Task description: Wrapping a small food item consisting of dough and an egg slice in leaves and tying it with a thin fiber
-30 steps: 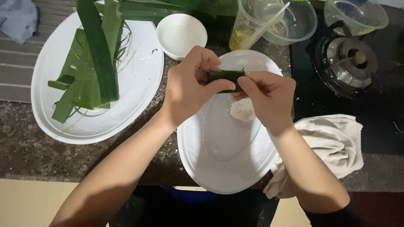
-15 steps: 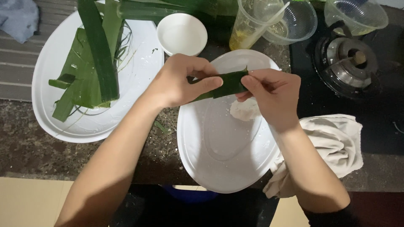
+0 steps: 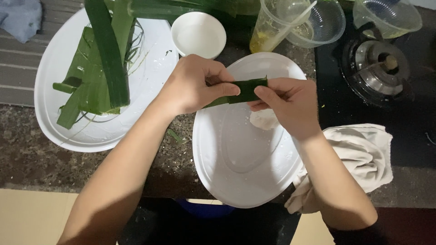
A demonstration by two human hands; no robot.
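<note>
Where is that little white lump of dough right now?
The white lump lies on the white oval plate, near its upper right side, just under the right hand and the green leaf strip.

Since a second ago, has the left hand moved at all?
Yes. The left hand has slid left, off the rim of the white platter and toward the small white bowl, drawing out the green leaf strip it holds with the right hand.

You are looking at a small white bowl (image 3: 198, 34) sitting between a tray of spare green leaves (image 3: 97, 63) and a clear plastic cup (image 3: 272, 25). A crumpled white cloth (image 3: 359, 154) is lying below a gas burner (image 3: 379, 68).
</note>
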